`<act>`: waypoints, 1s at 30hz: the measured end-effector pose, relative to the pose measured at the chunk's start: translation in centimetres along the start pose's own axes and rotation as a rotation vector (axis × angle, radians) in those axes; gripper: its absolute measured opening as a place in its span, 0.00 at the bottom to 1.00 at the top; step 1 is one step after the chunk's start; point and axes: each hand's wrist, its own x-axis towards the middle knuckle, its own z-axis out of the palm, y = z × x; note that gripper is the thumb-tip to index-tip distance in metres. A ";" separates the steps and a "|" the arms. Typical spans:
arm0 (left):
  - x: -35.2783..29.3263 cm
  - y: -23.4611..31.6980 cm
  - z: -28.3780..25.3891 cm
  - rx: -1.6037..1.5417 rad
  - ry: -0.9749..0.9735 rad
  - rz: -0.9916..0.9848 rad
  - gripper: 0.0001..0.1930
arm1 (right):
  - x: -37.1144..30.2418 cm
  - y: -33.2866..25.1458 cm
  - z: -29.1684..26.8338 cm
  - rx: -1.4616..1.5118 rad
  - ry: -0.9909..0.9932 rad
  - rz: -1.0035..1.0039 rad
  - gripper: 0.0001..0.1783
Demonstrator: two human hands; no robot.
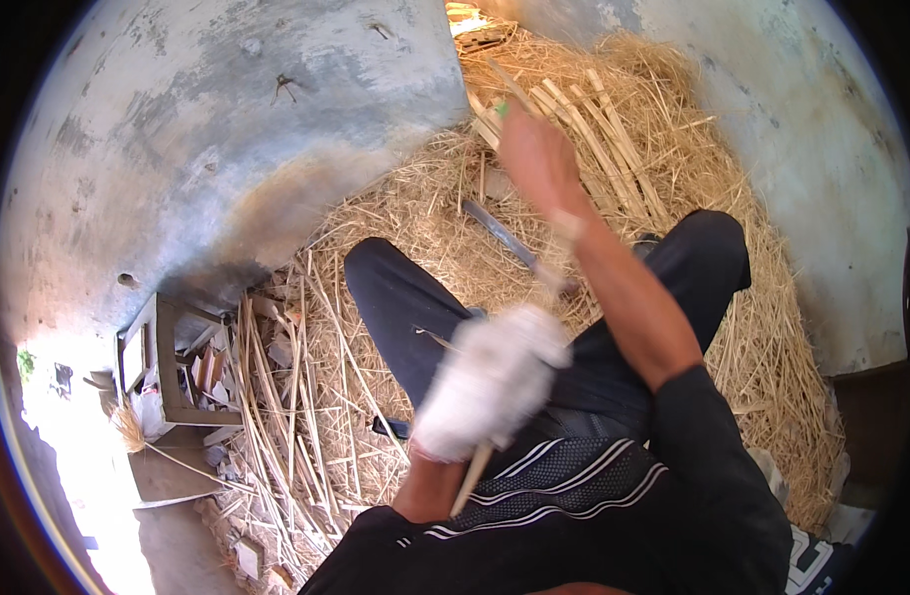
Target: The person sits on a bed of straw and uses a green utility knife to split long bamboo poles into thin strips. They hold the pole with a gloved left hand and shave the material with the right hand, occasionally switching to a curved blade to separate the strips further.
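My left hand (500,377), in a white glove and blurred by motion, is closed in front of my lap. A pale bamboo strip (472,480) sticks out below the glove toward my body. My bare right hand (536,159) is stretched far forward over the straw, also blurred. Its fingers are closed on a thin tan strip (514,84) that points ahead. A small green bit shows beside those fingers; I cannot make out what it is. Between my knees lies a long grey knife blade (500,233), its near end blurred close to the glove.
Split bamboo strips (599,144) lie beyond my right hand on loose straw (663,74). More thin strips (296,397) are strewn at the left. A wooden stool-like frame (163,367) holding scraps stands by the wall (227,109). A dark object (392,427) lies beside my left thigh.
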 end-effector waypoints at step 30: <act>0.8 2.4 -2.2 0.026 0.390 0.222 0.16 | -6.8 -2.0 -6.8 1.007 -0.234 -0.380 0.23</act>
